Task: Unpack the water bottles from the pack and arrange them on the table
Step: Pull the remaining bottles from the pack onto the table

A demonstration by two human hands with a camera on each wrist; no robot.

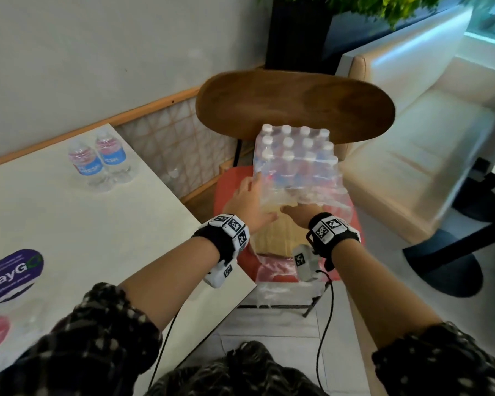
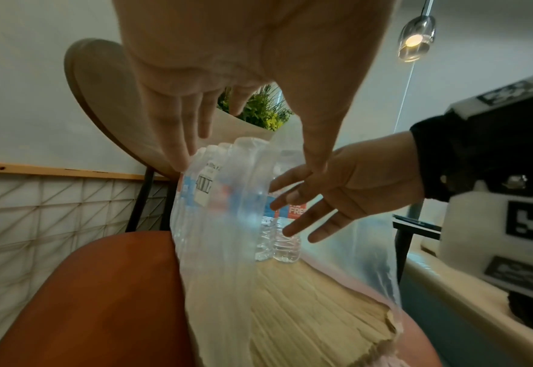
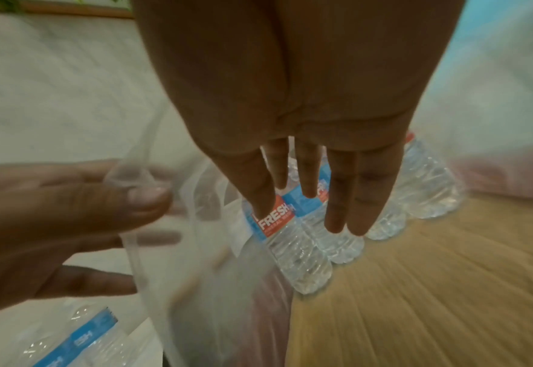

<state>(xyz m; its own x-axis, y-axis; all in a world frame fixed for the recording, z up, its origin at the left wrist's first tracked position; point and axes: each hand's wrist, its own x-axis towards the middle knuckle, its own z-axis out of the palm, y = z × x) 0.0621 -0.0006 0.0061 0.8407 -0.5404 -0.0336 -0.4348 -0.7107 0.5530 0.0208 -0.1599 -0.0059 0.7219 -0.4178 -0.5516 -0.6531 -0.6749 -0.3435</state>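
Observation:
The shrink-wrapped pack of water bottles (image 1: 295, 164) stands on a cardboard tray (image 1: 272, 238) on a red chair seat (image 1: 226, 184). Its near side is torn open, and loose wrap hangs toward me. My left hand (image 1: 255, 195) lies with straight fingers against the pack's left side, its thumb spread under the loose wrap (image 2: 227, 248). My right hand (image 1: 296, 211) reaches flat into the opening, fingers straight, close to the front bottles (image 3: 290, 238) and holding none. Two bottles (image 1: 85, 161) (image 1: 112, 155) stand together on the white table (image 1: 69, 224) at its far edge.
The chair's brown wooden back (image 1: 295, 101) rises just behind the pack. A beige sofa (image 1: 412, 152) and a black chair base (image 1: 446, 267) are to the right. A purple sticker (image 1: 12, 275) lies on the table's near left. Cables hang from both wrists.

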